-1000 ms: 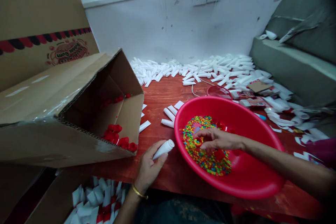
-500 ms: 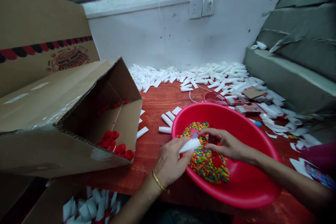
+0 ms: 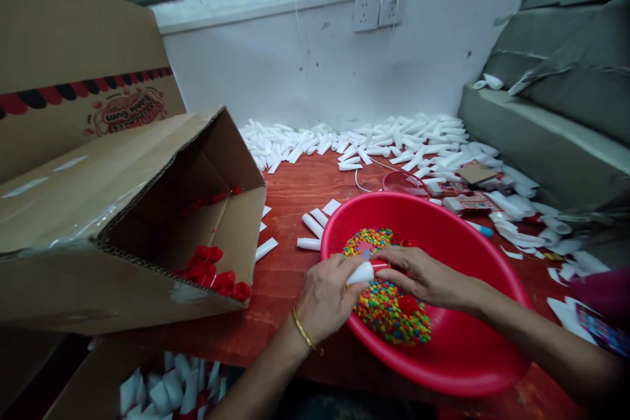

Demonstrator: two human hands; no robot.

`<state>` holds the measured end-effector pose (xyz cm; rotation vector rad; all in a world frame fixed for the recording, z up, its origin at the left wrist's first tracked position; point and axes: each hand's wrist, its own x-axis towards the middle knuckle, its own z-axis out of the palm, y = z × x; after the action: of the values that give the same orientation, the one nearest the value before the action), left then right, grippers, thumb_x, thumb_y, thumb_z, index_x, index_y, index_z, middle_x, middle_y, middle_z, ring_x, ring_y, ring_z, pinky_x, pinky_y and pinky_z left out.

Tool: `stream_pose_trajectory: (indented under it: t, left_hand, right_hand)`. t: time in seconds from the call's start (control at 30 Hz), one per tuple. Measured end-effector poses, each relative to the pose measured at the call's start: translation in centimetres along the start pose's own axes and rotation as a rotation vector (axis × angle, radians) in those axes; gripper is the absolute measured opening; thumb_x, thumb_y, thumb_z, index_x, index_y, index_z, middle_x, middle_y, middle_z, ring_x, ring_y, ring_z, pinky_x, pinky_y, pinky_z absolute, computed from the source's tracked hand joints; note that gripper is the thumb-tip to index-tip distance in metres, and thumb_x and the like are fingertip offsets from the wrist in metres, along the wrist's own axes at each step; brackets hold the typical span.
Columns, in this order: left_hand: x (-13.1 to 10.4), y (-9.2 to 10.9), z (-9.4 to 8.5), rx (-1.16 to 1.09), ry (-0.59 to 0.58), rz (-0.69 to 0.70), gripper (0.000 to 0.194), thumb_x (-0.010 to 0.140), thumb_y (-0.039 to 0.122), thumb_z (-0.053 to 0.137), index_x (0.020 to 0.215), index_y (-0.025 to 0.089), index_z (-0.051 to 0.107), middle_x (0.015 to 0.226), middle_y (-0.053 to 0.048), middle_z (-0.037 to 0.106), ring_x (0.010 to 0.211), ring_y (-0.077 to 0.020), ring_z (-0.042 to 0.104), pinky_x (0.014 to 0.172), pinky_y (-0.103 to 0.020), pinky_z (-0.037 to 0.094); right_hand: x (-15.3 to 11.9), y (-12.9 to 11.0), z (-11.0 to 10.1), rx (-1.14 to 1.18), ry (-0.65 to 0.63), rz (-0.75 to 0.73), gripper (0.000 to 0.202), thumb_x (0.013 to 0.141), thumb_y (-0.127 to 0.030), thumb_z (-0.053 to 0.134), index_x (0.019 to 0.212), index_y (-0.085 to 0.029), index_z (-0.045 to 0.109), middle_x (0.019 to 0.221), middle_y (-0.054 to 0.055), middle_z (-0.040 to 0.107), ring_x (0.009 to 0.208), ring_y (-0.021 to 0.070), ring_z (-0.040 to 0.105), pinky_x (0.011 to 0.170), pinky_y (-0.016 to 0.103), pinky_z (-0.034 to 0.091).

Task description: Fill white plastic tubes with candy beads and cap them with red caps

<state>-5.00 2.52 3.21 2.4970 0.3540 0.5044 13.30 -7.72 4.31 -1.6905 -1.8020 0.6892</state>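
Observation:
Over the left side of a red plastic basin [image 3: 472, 354], my left hand [image 3: 327, 295] is closed around a white plastic tube [image 3: 361, 273]. A red cap [image 3: 378, 266] sits at the tube's right end, with the thumb and fingers of my right hand [image 3: 418, 275] closed on it. Whether the cap is fully seated I cannot tell. Below both hands lies a heap of small multicoloured candies [image 3: 394, 321] in the basin, with another red cap [image 3: 407, 304] on top of it.
An open cardboard box [image 3: 147, 210] with red caps [image 3: 209, 266] stands at left. White tubes [image 3: 418, 134] lie piled along the wall. Behind the basin is a red mesh basket [image 3: 406, 184]. More tubes [image 3: 172, 387] fill a container below the table edge.
My right hand has moved left to the tube's mouth, and the red cap is now against that end. The tube, tilted before, lies flatter between my hands.

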Motion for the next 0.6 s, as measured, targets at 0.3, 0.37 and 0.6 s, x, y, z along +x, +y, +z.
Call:
stream_pose_trajectory:
  t: [0.3, 0.37, 0.6]
  left_hand:
    - [0.2, 0.0, 1.6, 0.109, 0.096, -0.024, 0.034, 0.085, 0.035, 0.05, 0.116, 0.022, 0.049, 0.089, -0.003, 0.057, 0.08, -0.0199, 0.054, 0.067, -0.032, 0.044]
    - [0.2, 0.1, 1.5, 0.11, 0.098, -0.024, 0.034, 0.085, 0.036, 0.05, 0.117, 0.023, 0.049, 0.089, -0.003, 0.057, 0.08, -0.0196, 0.054, 0.066, -0.032, 0.044]
    - [-0.1, 0.1, 2.1, 0.222, 0.177, 0.035, 0.037, 0.087, 0.034, 0.047, 0.122, 0.021, 0.048, 0.081, -0.004, 0.057, 0.073, -0.0194, 0.054, 0.061, -0.031, 0.044]
  right_hand:
    - [0.2, -0.1, 0.8, 0.321, 0.063, 0.239, 0.052, 0.086, -0.06, 0.028, 0.083, -0.016, 0.055, 0.066, 0.003, 0.054, 0.06, 0.0143, 0.052, 0.054, 0.025, 0.042]
    - [-0.1, -0.2, 0.2, 0.282, 0.035, 0.111, 0.039, 0.087, -0.052, 0.039, 0.094, -0.017, 0.054, 0.08, 0.004, 0.056, 0.07, 0.0144, 0.053, 0.061, 0.025, 0.042]
    - [0.1, -0.7, 0.5, 0.3, -0.038, 0.19, 0.042, 0.086, -0.055, 0.038, 0.074, -0.016, 0.049, 0.05, -0.004, 0.045, 0.041, 0.0086, 0.044, 0.041, 0.02, 0.033]
